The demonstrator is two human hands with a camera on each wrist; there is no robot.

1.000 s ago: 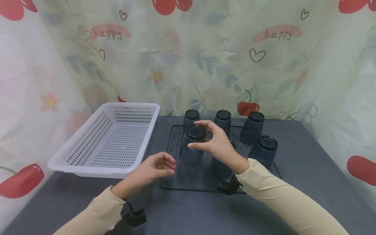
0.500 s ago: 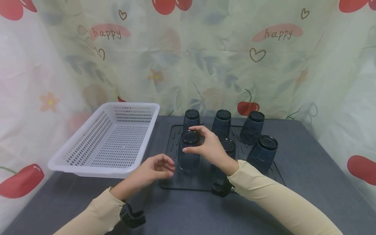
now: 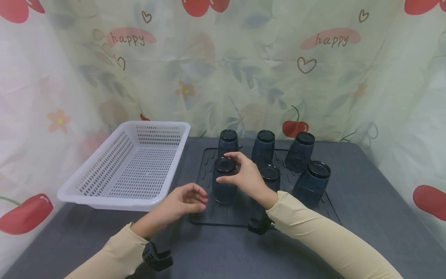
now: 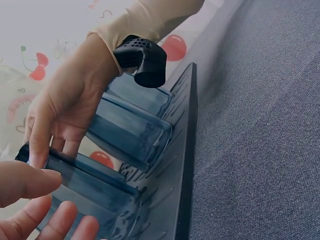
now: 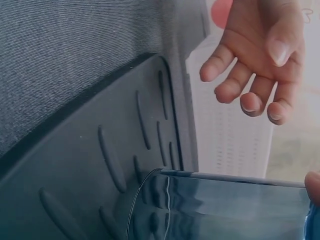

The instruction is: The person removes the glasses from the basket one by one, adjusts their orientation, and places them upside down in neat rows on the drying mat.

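My right hand [image 3: 245,176] grips a dark blue-grey drinking glass [image 3: 224,193] near its upturned base, thumb on the near side and fingers on the far side. The glass is upside down at the front left of a black drying mat [image 3: 209,219], its rim apparently on the ridges in the right wrist view. My left hand [image 3: 182,201] hovers by the mat's left edge, holding nothing, its fingers loosely bent. In the right wrist view that left hand [image 5: 260,60] shows spread fingers apart from the glass. My right forearm partly hides the front middle glass [image 3: 271,179].
Three upside-down glasses line the mat's back, including the back left glass [image 3: 228,143] and back right glass [image 3: 300,153]. Another glass [image 3: 311,185] stands at the front right. A white perforated basket [image 3: 170,174] sits left of the mat on the grey tabletop [image 3: 216,252].
My right hand has moved left and toward me with the glass, lowering it onto the mat's front left. The front middle glass shows more now. My left hand stays nearly still.
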